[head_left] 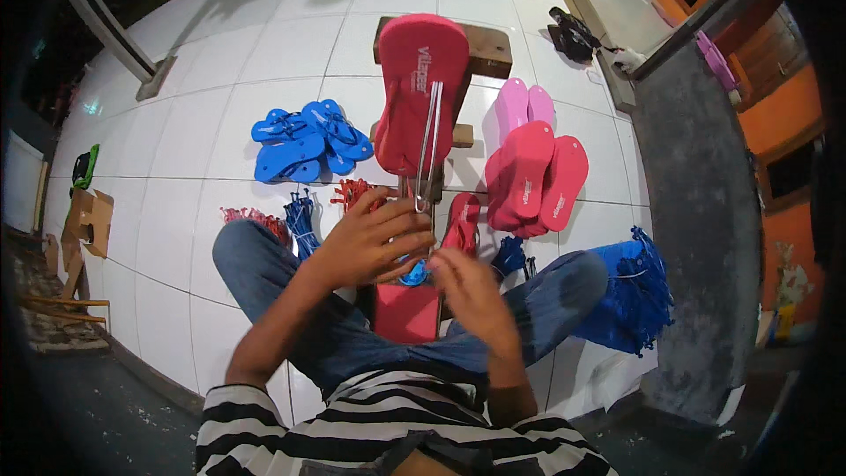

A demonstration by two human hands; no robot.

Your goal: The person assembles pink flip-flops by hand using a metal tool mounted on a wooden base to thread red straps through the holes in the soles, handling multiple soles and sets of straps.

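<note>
A red flip-flop sole (423, 53) with a red strap lies on a wooden stand (489, 51) in front of me. A long, thin, two-pronged metal tool (429, 145) stands out in front of the sole. My left hand (374, 242) is at its lower end with fingers curled; what they grip is hidden. Close by on the right, my right hand (476, 295) has its fingers drawn together, slightly blurred, towards the left fingertips. Between the hands, low down, a small blue piece (414, 273) shows. Below it lies a red pad (406, 313).
Blue flip-flops (291, 157) lie left of the stand, red soles (531, 172) and pink soles (511, 107) to its right. Bundled blue straps (300, 225) and red straps (352, 192) rest by my left knee. More blue straps (630, 286) heap beside my right knee.
</note>
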